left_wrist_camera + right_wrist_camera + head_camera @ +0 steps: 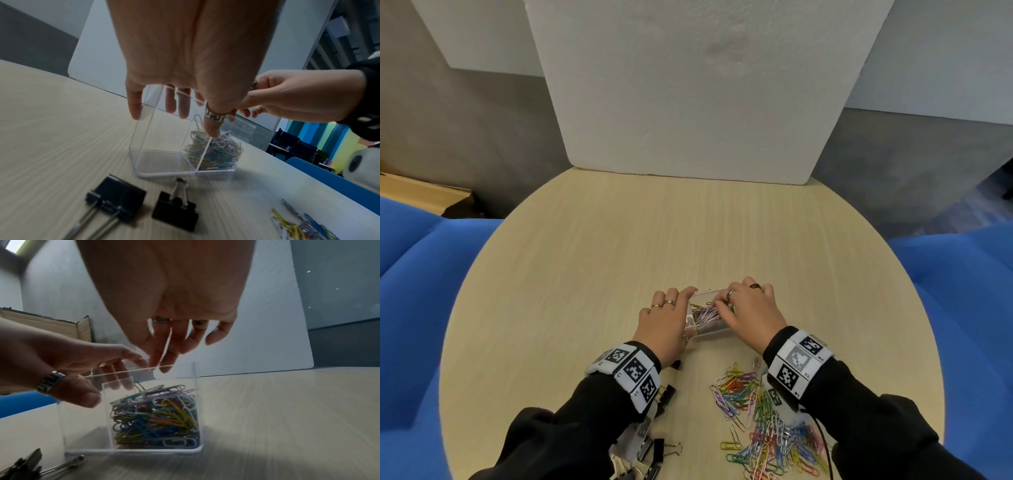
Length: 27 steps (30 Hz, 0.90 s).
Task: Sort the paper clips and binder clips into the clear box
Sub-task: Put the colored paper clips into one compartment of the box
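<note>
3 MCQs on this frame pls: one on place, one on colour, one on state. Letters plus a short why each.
1. Where do the sorted paper clips lie in the clear box?
A. right compartment
B. left compartment
C. both

2. What colour are the binder clips on the table?
A. red
B. black
C. white

3. What is the left hand doing?
A. resting flat on the table
B. lifting a binder clip
C. holding the box

Answers: 1 A, the left wrist view shows the left compartment empty beside the filled one; 2 B, black bodies with silver handles; 3 C, its fingers and thumb grip the box walls while the right hand reaches in.
</note>
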{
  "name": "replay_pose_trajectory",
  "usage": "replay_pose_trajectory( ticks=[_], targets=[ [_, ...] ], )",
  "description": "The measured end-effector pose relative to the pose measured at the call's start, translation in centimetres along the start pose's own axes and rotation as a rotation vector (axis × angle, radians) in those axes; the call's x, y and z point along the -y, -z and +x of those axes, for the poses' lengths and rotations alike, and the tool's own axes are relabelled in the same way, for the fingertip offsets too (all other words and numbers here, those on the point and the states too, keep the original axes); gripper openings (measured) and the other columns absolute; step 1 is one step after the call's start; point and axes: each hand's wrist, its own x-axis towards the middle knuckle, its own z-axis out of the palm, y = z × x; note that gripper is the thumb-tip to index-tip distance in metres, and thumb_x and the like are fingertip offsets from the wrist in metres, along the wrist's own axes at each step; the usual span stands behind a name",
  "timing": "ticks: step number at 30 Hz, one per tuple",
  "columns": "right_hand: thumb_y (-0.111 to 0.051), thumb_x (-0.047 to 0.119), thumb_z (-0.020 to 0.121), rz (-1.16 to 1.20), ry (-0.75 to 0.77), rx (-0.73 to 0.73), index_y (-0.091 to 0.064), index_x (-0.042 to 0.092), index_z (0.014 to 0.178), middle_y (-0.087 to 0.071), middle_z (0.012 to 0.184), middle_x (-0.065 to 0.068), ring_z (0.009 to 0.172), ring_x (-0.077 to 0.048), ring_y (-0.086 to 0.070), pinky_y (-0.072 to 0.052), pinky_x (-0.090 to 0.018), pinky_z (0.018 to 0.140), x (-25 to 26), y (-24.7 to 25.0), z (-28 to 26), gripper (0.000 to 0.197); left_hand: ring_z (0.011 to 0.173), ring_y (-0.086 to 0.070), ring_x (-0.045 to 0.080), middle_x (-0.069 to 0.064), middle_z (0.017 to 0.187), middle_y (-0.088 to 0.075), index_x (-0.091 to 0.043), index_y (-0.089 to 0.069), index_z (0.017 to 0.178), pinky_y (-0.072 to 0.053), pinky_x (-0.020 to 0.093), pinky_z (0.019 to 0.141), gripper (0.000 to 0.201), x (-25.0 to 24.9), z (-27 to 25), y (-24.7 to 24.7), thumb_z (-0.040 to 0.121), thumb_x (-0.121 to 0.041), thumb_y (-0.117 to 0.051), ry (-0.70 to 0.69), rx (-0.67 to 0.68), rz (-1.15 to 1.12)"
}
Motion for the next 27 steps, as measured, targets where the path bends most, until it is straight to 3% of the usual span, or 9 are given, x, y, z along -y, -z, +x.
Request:
replay_pose_trajectory(
  ticks=[2, 6, 10, 14, 17, 19, 23, 25, 27],
  targets=[
    [-0.038, 0.04, 0.094, 0.024, 0.075, 0.009, -0.063, 0.03, 0.106, -0.061, 0.106, 0.012, 0.103, -0.013, -0.04, -0.023, -0.034, 0.084, -0.4, -0.2, -0.2, 0.029, 0.123, -0.031, 0.022, 0.0, 0.134, -0.032, -0.024, -0.006, 0.146, -0.038, 0.035, 0.091, 0.071, 0.0, 0.0, 0.0, 0.091, -0.034, -0.051, -0.001, -0.004, 0.004],
    [-0.02, 0.058, 0.085, -0.132, 0.18, 0.074, -0.068, 0.026, 0.103, -0.057, 0.112, 0.013, 0.109, -0.015, -0.039, -0.022, -0.035, 0.083, -1.2, -0.8, -1.1, 0.061, 0.123, -0.031, 0.022, 0.001, 0.135, -0.032, -0.024, -0.006, 0.146, -0.038, 0.035, 0.091, 0.072, 0.1, 0.0, -0.1, 0.091, -0.035, -0.051, -0.002, 0.001, -0.001],
    [-0.049, 0.042, 0.088, -0.082, 0.189, -0.014, -0.061, 0.028, 0.113, -0.06, 0.109, 0.01, 0.106, -0.017, -0.045, -0.028, -0.037, 0.084, -1.0, -0.8, -0.9, 0.031, 0.123, -0.031, 0.022, 0.0, 0.134, -0.032, -0.025, -0.006, 0.146, -0.038, 0.035, 0.091, 0.072, 0.1, 0.1, -0.1, 0.091, -0.035, -0.051, -0.003, -0.001, -0.003],
    [-0.066, 0.042, 0.065, -0.235, 0.185, -0.063, -0.068, 0.032, 0.096, -0.061, 0.081, 0.009, 0.082, -0.016, -0.048, -0.042, -0.036, 0.065, 0.1, -1.8, -0.6, 0.032, 0.122, -0.031, 0.022, 0.0, 0.134, -0.032, -0.025, -0.007, 0.146, -0.038, 0.035, 0.092, 0.072, 0.0, 0.0, -0.1, 0.09, -0.034, -0.051, -0.002, 0.001, -0.017],
    [-0.072, 0.042, 0.057, -0.319, 0.139, -0.092, -0.069, 0.032, 0.085, -0.055, 0.078, 0.006, 0.082, -0.016, -0.04, -0.039, -0.034, 0.065, 0.8, -3.1, -0.4, 0.03, 0.122, -0.032, 0.021, 0.0, 0.134, -0.032, -0.025, -0.007, 0.146, -0.039, 0.035, 0.092, 0.072, 0.0, 0.0, 0.0, 0.09, -0.036, -0.051, 0.003, 0.006, -0.015],
    [-0.071, 0.041, 0.061, -0.298, 0.127, -0.081, -0.07, 0.031, 0.088, -0.054, 0.081, 0.005, 0.084, -0.018, -0.042, -0.036, -0.036, 0.069, 0.8, -3.0, -0.6, 0.028, 0.122, -0.032, 0.021, 0.0, 0.134, -0.032, -0.025, -0.007, 0.146, -0.039, 0.035, 0.092, 0.072, 0.0, 0.0, 0.1, 0.09, -0.034, -0.051, 0.001, 0.013, -0.011],
    [-0.053, 0.046, 0.085, -0.082, 0.075, -0.018, -0.056, 0.031, 0.12, -0.051, 0.108, 0.006, 0.106, -0.016, -0.04, -0.025, -0.038, 0.087, -0.3, -1.0, -0.9, 0.038, 0.122, -0.031, 0.023, 0.001, 0.134, -0.032, -0.024, -0.007, 0.146, -0.038, 0.036, 0.093, 0.072, 0.1, 0.2, 0.4, 0.089, -0.027, -0.052, -0.014, 0.027, -0.016],
    [-0.045, 0.049, 0.087, 0.077, 0.049, -0.115, -0.057, 0.028, 0.111, -0.051, 0.104, 0.009, 0.101, -0.011, -0.041, -0.027, -0.033, 0.087, -1.1, 0.1, -1.4, 0.034, 0.123, -0.031, 0.023, 0.002, 0.134, -0.032, -0.024, -0.007, 0.146, -0.039, 0.037, 0.093, 0.072, 0.2, 0.4, 0.5, 0.089, -0.027, -0.053, -0.018, 0.029, -0.016],
    [-0.043, 0.04, 0.091, 0.224, 0.003, -0.214, -0.059, 0.021, 0.098, -0.053, 0.095, 0.008, 0.092, -0.009, -0.042, -0.035, -0.03, 0.085, -2.4, 0.6, -2.0, 0.026, 0.122, -0.031, 0.023, 0.002, 0.134, -0.032, -0.025, -0.007, 0.145, -0.039, 0.037, 0.093, 0.073, 0.3, 0.7, 0.6, 0.089, -0.024, -0.053, -0.015, 0.033, -0.016]
  ],
)
